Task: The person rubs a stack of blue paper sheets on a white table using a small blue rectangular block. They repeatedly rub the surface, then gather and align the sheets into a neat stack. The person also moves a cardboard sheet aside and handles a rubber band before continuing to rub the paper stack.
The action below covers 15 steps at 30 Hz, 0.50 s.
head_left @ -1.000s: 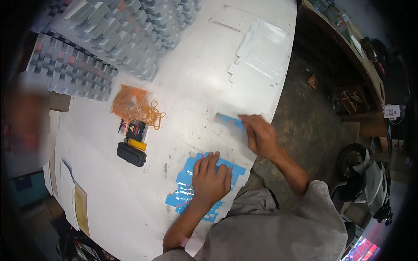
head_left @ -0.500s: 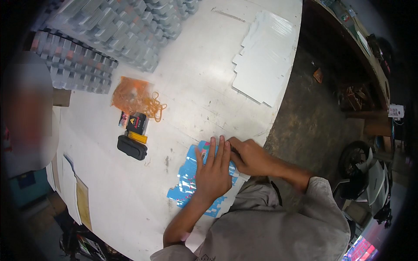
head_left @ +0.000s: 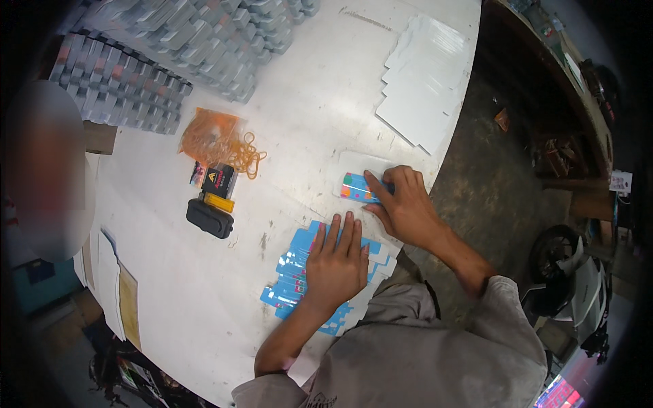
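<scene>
- White tabletop (head_left: 306, 95), mid-frame; grey bundles (head_left: 183, 47), upper left.
- Left hand (head_left: 337, 258), lower centre: palm down on blue card stack (head_left: 292, 268), fingers slightly spread.
- Right hand (head_left: 406, 209), right of centre: shifted up from the stack's edge; fingers over patterned blue piece (head_left: 357, 187), pinch unconfirmed.
- Outcome: one piece apparently separated.

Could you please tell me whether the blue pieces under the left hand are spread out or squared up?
Spread out, overlapping: the blue pieces show staggered, stepped edges around the left hand.
</scene>
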Tool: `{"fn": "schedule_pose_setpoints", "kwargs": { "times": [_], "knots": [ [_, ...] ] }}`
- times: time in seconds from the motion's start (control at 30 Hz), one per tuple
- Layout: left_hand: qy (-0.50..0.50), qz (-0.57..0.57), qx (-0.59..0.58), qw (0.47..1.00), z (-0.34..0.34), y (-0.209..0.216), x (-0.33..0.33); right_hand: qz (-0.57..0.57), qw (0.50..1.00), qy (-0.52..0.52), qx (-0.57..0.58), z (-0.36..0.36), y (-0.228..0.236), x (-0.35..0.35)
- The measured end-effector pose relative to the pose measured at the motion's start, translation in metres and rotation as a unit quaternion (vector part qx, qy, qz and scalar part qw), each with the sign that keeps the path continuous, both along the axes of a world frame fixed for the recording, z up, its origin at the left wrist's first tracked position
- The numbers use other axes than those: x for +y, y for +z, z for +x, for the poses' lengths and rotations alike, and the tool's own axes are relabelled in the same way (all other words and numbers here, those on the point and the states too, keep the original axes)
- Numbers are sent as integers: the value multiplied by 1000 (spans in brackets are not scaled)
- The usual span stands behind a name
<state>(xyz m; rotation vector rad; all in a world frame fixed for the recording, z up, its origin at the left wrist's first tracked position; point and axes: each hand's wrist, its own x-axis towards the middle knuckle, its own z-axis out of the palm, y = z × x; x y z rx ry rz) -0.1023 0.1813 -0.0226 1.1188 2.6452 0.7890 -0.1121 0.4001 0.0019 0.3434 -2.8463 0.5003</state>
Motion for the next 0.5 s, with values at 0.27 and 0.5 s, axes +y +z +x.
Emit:
{"fn": "schedule_pose_setpoints", "kwargs": {
  "times": [0.27, 0.5],
  "knots": [
    [-12, 18, 58, 998, -1, 3, 1, -191, 938, -56, -285, 16, 9, -39],
    [22, 70, 66, 995, 7, -7, -4, -240, 968, -69, -38, 7, 20, -14]
  ]
}}
